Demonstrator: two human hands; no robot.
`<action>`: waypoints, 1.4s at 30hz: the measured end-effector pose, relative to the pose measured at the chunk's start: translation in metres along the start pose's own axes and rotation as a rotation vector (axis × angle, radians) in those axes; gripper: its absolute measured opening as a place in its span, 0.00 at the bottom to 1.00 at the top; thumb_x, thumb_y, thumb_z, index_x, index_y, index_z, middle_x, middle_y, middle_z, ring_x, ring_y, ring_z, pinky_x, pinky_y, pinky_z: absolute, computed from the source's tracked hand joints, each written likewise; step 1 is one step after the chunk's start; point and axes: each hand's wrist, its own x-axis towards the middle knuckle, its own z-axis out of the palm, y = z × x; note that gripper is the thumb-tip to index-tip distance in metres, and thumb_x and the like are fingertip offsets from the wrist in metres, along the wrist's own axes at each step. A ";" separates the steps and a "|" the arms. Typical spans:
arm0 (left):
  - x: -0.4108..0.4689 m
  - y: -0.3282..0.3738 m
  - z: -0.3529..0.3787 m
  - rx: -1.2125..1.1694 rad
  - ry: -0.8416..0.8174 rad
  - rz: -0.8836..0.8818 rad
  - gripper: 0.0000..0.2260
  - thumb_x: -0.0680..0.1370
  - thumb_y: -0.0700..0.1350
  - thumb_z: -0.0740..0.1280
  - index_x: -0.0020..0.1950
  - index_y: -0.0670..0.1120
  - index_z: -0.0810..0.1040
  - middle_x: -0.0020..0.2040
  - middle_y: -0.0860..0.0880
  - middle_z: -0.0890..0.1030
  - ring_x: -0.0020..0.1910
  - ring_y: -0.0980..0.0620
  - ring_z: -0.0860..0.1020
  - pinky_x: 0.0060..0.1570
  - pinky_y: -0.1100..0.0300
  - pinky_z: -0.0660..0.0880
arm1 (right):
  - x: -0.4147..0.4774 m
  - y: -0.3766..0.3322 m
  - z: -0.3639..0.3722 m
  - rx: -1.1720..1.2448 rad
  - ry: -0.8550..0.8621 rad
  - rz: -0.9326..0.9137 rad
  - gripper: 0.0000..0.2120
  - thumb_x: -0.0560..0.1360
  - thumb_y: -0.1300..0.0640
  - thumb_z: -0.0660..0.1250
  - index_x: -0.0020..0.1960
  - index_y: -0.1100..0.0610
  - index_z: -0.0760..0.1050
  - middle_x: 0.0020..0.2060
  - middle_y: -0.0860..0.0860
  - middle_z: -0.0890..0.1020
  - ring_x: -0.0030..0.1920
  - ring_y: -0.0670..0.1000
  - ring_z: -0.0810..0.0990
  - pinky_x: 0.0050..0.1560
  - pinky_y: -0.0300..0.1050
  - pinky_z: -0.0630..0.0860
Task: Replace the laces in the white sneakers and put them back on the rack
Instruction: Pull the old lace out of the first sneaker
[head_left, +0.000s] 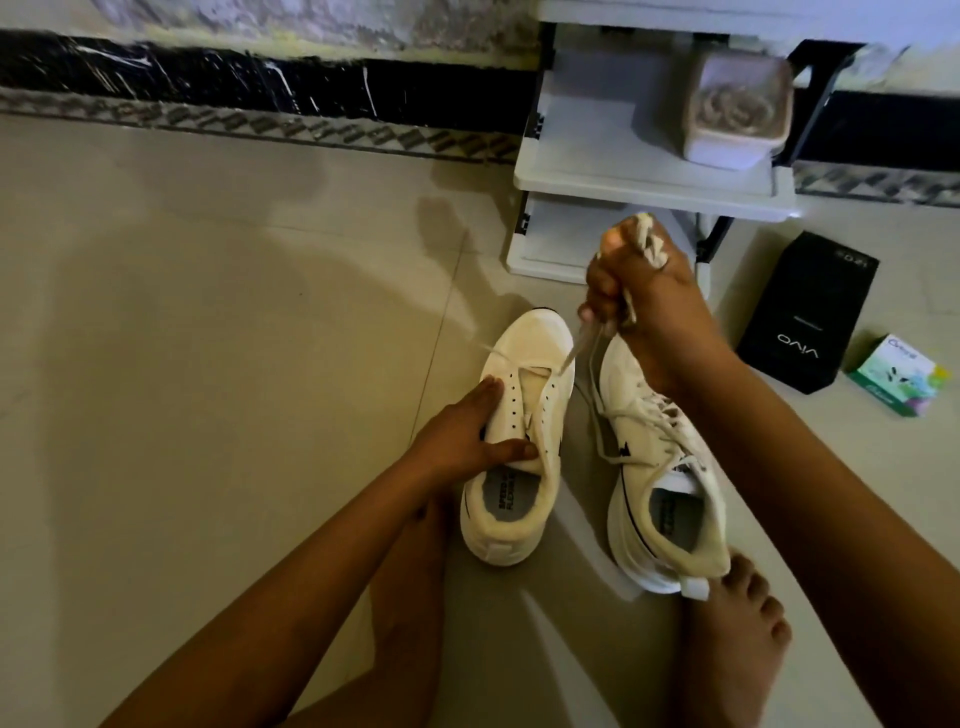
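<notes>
On floor, two white sneakers (524, 348); left fingers (484, 397) grip one, right fingers (598, 283) clench one lace (652, 248).

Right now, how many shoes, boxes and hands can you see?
White sneakers: 2
Boxes on the floor: 2, black and green
Hands: 2, left and right
Total: 6

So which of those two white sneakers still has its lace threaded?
The right sneaker, beside the bare foot. The left sneaker, held by the left hand, shows empty eyelets; the right hand grips its lace.
</notes>
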 end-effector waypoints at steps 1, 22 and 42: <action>-0.001 0.001 0.000 0.004 0.004 0.007 0.43 0.72 0.61 0.68 0.78 0.50 0.48 0.77 0.50 0.58 0.70 0.49 0.66 0.66 0.55 0.65 | 0.002 -0.001 -0.002 -0.115 0.011 0.005 0.06 0.81 0.58 0.55 0.45 0.56 0.65 0.32 0.49 0.70 0.30 0.44 0.71 0.35 0.37 0.73; -0.001 0.006 -0.002 0.070 0.036 0.018 0.43 0.72 0.63 0.67 0.78 0.50 0.49 0.74 0.48 0.64 0.67 0.48 0.70 0.62 0.55 0.69 | -0.003 0.056 -0.021 -0.710 -0.025 -0.002 0.05 0.78 0.62 0.61 0.52 0.61 0.74 0.52 0.58 0.76 0.49 0.52 0.74 0.48 0.39 0.67; 0.005 0.010 -0.011 0.189 0.041 -0.008 0.42 0.71 0.64 0.67 0.77 0.49 0.52 0.71 0.47 0.68 0.64 0.47 0.72 0.58 0.53 0.72 | 0.005 0.087 -0.025 -1.209 -0.244 0.089 0.13 0.76 0.59 0.64 0.59 0.62 0.73 0.55 0.60 0.76 0.53 0.58 0.76 0.47 0.40 0.66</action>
